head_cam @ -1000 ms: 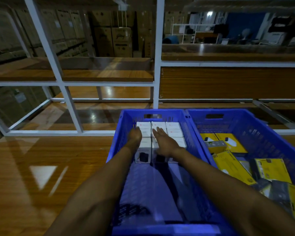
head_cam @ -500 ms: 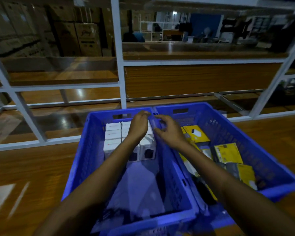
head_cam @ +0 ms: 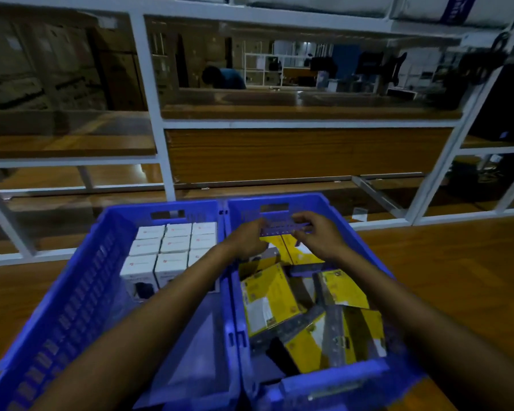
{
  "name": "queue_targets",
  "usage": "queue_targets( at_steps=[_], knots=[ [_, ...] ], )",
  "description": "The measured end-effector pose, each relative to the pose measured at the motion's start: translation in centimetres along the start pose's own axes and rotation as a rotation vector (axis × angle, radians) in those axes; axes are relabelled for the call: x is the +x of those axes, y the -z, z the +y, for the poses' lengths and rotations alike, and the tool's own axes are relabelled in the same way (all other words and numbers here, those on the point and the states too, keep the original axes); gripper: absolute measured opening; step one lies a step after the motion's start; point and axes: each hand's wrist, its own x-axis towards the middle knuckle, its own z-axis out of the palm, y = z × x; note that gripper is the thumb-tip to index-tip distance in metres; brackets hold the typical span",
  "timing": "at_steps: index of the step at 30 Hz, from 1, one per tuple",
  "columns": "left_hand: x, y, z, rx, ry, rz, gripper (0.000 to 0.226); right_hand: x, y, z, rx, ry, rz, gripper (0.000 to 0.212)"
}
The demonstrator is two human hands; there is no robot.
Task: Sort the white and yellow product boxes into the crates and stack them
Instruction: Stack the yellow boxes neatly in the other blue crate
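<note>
Two blue crates stand side by side on the wooden surface. The left crate (head_cam: 72, 292) holds white boxes (head_cam: 172, 244) packed in neat rows at its far end. The right crate (head_cam: 309, 200) holds yellow boxes (head_cam: 267, 295) lying jumbled and tilted. Both my hands are inside the right crate, close to its far wall. My left hand (head_cam: 247, 241) and my right hand (head_cam: 318, 235) have their fingers curled over two yellow boxes (head_cam: 297, 253) lying side by side there. The hands hide whether they grip these boxes.
A white metal shelving frame (head_cam: 161, 137) with wooden shelves rises just behind the crates. Bare wooden surface (head_cam: 442, 277) lies to the right and left of the crates. A small white tag (head_cam: 359, 215) lies behind the right crate. A person (head_cam: 223, 78) bends over far in the background.
Both hands left the white boxes in the left crate and crossed the shared wall into the right crate. The view swung to the right.
</note>
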Motion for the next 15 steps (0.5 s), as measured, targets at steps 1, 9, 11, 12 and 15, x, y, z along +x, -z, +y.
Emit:
queue_targets(
  at_steps=[1, 9, 11, 12, 15],
  knots=[
    [0.4, -0.6, 0.1, 0.121, 0.015, -0.061, 0.051, 0.2, 0.4, 0.7, -0.019, 0.006, -0.019, 0.040],
    [2.1, -4.1, -1.1, 0.809, 0.217, -0.292, 0.038, 2.1, -0.1, 5.9, -0.078, 0.043, -0.202, 0.041],
    [2.2, -4.3, -1.2, 0.785, 0.213, -0.240, 0.038, 2.4, -0.7, 6.5, -0.090, 0.059, -0.253, 0.043],
    [2.4, -4.2, -1.3, 0.739, 0.211, -0.210, 0.038, 2.5, -1.1, 6.9, -0.086, 0.051, -0.287, 0.046],
    [2.6, -3.2, -0.6, 0.472, 0.221, -0.149, 0.036, 2.5, -2.2, 7.7, -0.084, 0.039, -0.381, 0.064]
  ],
)
